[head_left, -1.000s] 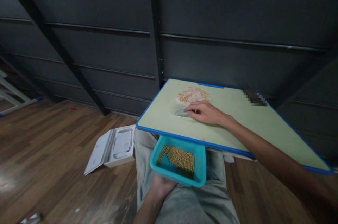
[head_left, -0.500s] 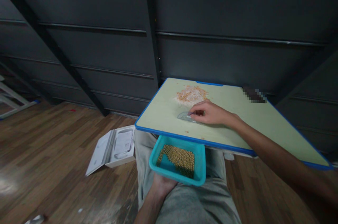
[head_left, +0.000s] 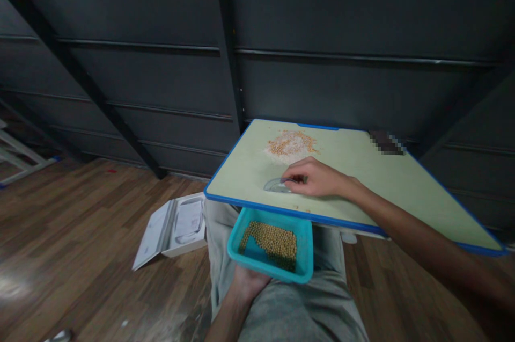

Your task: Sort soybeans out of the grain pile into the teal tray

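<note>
My right hand [head_left: 316, 176] pinches a clear half-round protractor [head_left: 273, 186], which lies low against the pale green tabletop [head_left: 237, 178]. Just beyond it spreads a heap of white rice-like grains mixed with yellow-orange beans or kernels [head_left: 292, 144]. A few small bits [head_left: 307, 211] lie near the front edge. Below that edge, over my lap, my left hand [head_left: 250, 282] supports a turquoise plastic basket [head_left: 261, 268] from underneath. Round tan beans [head_left: 279, 240], like soybeans, cover much of its bottom. The left fingers are mostly hidden under the basket.
A blurred-out dark object [head_left: 387, 143] lies at the table's back right. On the wooden floor at left sits an opened white box [head_left: 183, 232]. A dark panelled wall [head_left: 341, 89] stands right behind the table, whose rim is blue.
My right hand has drawn the protractor slightly left and closer to the table's front edge. A small bit near that edge has shifted right. The basket and left hand stay put.
</note>
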Action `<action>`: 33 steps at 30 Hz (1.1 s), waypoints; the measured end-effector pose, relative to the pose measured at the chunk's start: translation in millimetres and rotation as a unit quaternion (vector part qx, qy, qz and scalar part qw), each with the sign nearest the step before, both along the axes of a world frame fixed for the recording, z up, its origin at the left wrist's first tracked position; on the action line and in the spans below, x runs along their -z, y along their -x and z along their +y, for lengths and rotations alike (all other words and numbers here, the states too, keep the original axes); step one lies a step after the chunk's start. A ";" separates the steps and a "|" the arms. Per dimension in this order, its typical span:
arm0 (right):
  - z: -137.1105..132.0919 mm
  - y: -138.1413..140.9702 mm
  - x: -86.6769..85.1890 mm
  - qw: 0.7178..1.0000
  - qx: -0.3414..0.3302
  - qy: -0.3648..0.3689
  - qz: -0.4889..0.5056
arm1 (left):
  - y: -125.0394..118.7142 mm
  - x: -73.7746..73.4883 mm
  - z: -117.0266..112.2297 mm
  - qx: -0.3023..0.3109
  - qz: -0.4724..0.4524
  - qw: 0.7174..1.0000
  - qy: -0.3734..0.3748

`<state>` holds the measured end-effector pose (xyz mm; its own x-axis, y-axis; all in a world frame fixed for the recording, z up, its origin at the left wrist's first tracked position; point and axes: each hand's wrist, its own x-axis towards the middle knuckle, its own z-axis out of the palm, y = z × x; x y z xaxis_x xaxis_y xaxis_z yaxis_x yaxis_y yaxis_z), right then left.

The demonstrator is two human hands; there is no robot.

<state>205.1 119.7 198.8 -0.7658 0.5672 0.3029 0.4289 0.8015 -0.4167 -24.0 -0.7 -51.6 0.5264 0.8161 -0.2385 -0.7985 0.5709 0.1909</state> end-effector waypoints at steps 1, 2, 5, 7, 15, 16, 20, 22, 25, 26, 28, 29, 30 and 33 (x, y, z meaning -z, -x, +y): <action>-0.8 0.5 -0.3 1.000 0.000 -0.005 0.002 | 0.4 0.3 0.0 0.002 0.005 1.000 0.007; -1.5 0.9 -0.9 1.000 0.000 -0.009 0.005 | 0.7 0.5 0.0 0.004 0.008 1.000 0.013; -3.2 1.5 -3.0 1.000 0.004 -0.009 0.019 | 1.1 -0.9 0.1 0.001 0.008 1.000 0.019; -3.8 1.8 -3.6 1.000 -0.003 -0.001 0.022 | 0.7 -3.6 0.2 -0.001 0.007 1.000 0.020; -4.7 -3.1 -7.2 0.998 -0.026 0.049 -0.014 | 0.6 -8.1 -0.9 -0.001 0.037 0.999 0.034; -4.6 -5.6 -8.7 0.998 -0.023 0.057 -0.019 | 0.6 -8.7 -1.0 0.001 0.039 0.999 0.030; -3.9 -15.6 -13.2 0.994 -0.012 0.105 -0.040 | -1.0 -15.6 -0.6 0.027 0.039 0.999 0.007; -4.3 -17.5 -13.3 0.990 -0.013 0.137 -0.040 | -2.9 -19.5 -0.1 0.030 0.034 0.999 -0.014; -6.2 -14.8 -12.0 0.983 -0.024 0.179 -0.029 | -5.2 -19.6 0.9 0.025 0.030 0.998 -0.042; -6.8 -13.2 -11.5 0.981 -0.026 0.190 -0.025 | -5.4 -17.7 1.3 0.025 0.031 0.998 -0.048; -7.5 -10.5 -10.5 0.977 -0.025 0.213 -0.022 | -5.1 -12.0 2.1 0.025 0.032 0.998 -0.058; -7.5 -9.9 -10.0 0.973 -0.024 0.227 -0.022 | -4.7 -8.9 2.5 0.024 0.031 0.997 -0.061; -7.2 -9.7 -9.4 0.969 -0.021 0.243 -0.023 | -4.1 -6.2 2.9 0.023 0.031 0.997 -0.064; -5.8 -11.4 -7.4 0.958 -0.010 0.284 -0.024 | -2.9 -2.9 3.7 0.018 0.036 0.997 -0.063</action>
<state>216.6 113.9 206.1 -0.7835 0.6152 -0.0870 0.4457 0.4589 -0.7686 -21.2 3.0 -48.7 0.5412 0.8230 -0.1725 -0.7600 0.5665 0.3187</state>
